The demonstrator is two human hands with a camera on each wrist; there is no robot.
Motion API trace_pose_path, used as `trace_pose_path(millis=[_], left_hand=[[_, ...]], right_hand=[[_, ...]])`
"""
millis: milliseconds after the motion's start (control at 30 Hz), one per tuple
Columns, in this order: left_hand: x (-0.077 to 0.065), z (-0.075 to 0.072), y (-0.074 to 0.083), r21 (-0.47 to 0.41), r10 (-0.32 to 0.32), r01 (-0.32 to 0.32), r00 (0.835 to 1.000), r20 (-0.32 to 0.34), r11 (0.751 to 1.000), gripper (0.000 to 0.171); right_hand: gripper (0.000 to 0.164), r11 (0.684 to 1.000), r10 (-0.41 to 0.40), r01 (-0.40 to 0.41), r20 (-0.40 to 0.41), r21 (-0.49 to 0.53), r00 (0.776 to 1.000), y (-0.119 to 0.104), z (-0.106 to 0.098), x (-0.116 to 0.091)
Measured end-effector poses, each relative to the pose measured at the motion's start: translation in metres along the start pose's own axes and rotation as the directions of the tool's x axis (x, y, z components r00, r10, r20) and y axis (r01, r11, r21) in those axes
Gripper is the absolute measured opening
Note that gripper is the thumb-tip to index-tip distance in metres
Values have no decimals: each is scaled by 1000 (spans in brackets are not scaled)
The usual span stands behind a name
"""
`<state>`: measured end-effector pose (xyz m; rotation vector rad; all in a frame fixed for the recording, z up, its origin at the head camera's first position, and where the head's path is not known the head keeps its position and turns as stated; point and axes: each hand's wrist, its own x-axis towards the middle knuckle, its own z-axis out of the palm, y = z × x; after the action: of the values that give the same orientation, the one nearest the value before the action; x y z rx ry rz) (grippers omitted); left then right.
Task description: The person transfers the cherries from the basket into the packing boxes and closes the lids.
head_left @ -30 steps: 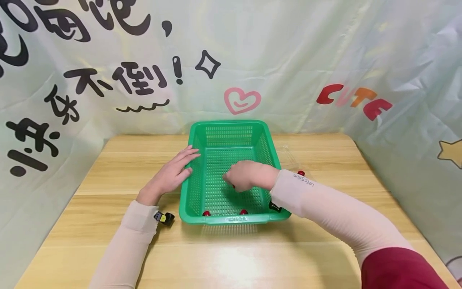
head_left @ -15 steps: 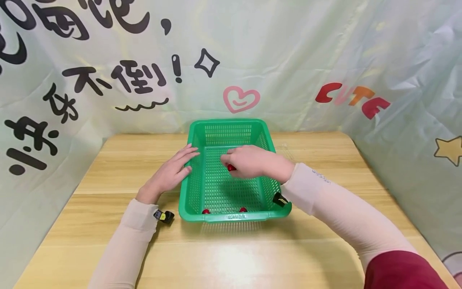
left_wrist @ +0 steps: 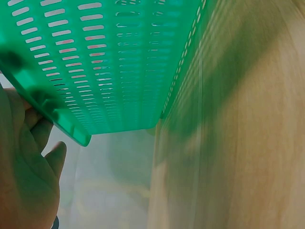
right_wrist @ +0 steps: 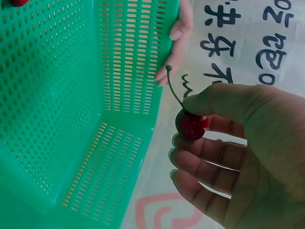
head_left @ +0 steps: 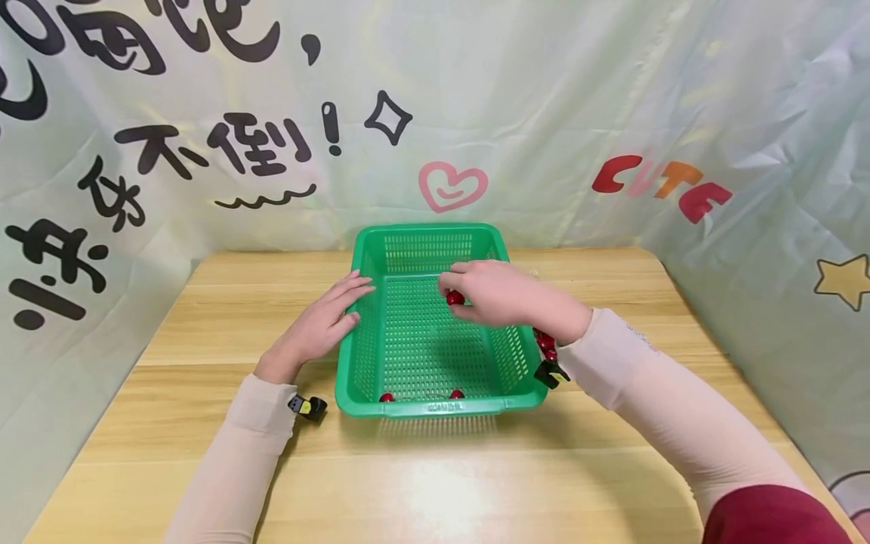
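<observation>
A dark red cherry (right_wrist: 190,125) with a thin green stem is pinched between the thumb and fingers of my right hand (head_left: 496,291). That hand is raised over the green plastic basket (head_left: 445,409), toward its right side. My left hand (head_left: 316,325) rests on the basket's left rim, its fingers lying along the edge. In the left wrist view the thumb and part of the palm show beside the rim. Inside the basket, near the front wall, lie two cherries, a left cherry (head_left: 387,397) and a right cherry (head_left: 457,394), partly hidden by the rim.
Several red cherries (head_left: 546,344) show to the right of the basket, mostly covered by the right forearm. The basket stands on a wooden table (head_left: 435,483), close to a printed cloth backdrop (head_left: 544,113). A small black camera (head_left: 313,409) is on the left wrist.
My right hand has risen from low in the basket and shifted to the right, holding the cherry, which has come into clearer view. My left hand has stayed on the rim.
</observation>
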<state>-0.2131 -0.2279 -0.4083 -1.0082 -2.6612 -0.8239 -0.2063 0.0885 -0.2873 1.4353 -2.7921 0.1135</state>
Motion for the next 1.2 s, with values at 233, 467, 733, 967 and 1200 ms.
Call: trace_pose_path(millis=[233,467,733,967,1200], left_hand=[[1,1,0,-8,1,-1,1000,-4,1000,48],[0,1,0,-10,-4,4,1000,-6,1000,48],[0,1,0,-14,0,-1,1000,-11,1000,48],[0,2,-1,-15,12,-12,1000,-19,1000,47],[1,2,-2,-30,19,-20,1000,-19,999,46]], right_hand=[[13,1000,-12,15,-89,25,996,9,-5,-13],[16,997,58,-53,-98,54,994,17,-9,-28],[14,994,96,-87,-141,69,985,30,-8,-44],[15,984,161,-148,-144,95,976,43,-5,-58],[18,968,234,-220,-118,123,965,56,1,-71]])
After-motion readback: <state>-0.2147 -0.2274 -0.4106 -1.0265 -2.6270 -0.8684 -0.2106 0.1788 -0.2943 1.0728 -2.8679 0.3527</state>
